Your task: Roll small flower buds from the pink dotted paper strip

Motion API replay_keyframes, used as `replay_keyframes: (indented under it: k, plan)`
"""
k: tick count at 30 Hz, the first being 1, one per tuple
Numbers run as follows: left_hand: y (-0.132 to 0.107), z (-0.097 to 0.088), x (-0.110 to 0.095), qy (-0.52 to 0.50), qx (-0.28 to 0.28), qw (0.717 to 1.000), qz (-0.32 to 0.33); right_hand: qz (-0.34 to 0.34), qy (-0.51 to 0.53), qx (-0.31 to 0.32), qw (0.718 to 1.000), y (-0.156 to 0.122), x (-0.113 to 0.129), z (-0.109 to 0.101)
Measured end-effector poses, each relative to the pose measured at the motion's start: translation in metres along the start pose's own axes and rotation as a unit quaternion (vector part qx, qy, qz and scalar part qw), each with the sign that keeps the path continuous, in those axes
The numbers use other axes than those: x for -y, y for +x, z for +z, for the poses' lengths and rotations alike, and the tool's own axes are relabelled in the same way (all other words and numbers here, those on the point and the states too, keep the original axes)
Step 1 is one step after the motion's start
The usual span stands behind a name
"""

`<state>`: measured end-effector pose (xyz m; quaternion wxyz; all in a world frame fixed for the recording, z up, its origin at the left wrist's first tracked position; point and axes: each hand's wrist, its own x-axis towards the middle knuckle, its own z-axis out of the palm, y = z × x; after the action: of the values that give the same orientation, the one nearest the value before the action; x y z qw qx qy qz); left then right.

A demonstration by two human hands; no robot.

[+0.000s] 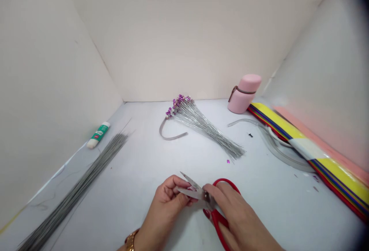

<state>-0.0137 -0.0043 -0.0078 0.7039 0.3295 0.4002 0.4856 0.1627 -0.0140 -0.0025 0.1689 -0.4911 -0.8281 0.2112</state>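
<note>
My right hand [233,208] grips red-handled scissors [221,226] with the blades parted and pointing left. My left hand [170,197] pinches a small shiny pinkish piece [190,188] between thumb and fingers. The piece lies between the scissor blades, partly hidden by them and by my fingertips; its exact kind cannot be made out. Beyond my hands lies a bundle of silvery wire stems [210,128] with purple foil tips [180,101]. A curved grey strip [170,138] rests beside those tips.
On the left lie a long bundle of bare grey wires [83,185] and a green-and-white glue stick [98,135]. At the back right stands a pink bottle [242,99]. Colourful sheets [325,160] and a coiled translucent strip [276,153] lie at right, with purple scraps [228,161] about.
</note>
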Motion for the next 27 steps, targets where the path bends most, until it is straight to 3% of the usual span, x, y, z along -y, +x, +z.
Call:
replay_keyframes:
  k: [13,22,27]
  plan:
    - [-0.0003,-0.0021,0.0055,-0.002,0.004,1.0,0.008,-0.01,0.012,-0.003,1.0,-0.0001,0.0012,-0.0046]
    - [0.0032,-0.0041,0.0062,-0.013,0.011,1.0,0.009,0.005,0.008,0.05,0.999,0.0023,-0.0015,-0.0054]
    - [0.0034,-0.0023,0.0044,-0.021,0.011,1.0,0.008,-0.002,0.01,0.036,0.999,0.0017,-0.0036,-0.0053]
